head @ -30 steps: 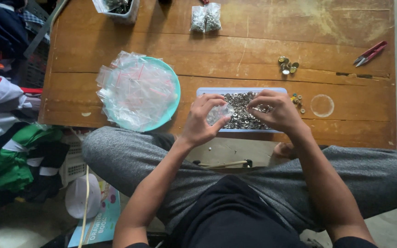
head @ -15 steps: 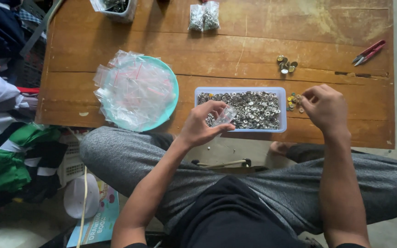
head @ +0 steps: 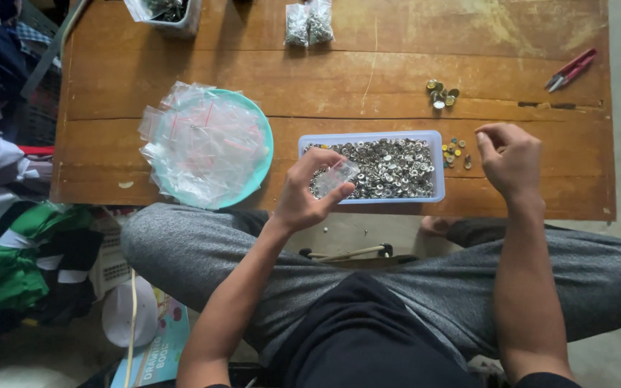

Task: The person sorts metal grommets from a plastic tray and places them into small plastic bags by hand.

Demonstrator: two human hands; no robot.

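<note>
Left hand (head: 303, 194) fingers pinch small clear bag (head: 335, 177), tray (head: 436, 192) of studs just beyond fingertips. Right hand (head: 510, 159) fingers curled together, loose studs (head: 456, 152) just left.

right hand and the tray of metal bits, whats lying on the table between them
In the head view, a small scatter of coloured studs lies on the bare wood between the tray and the right hand, nearer the tray.
</note>
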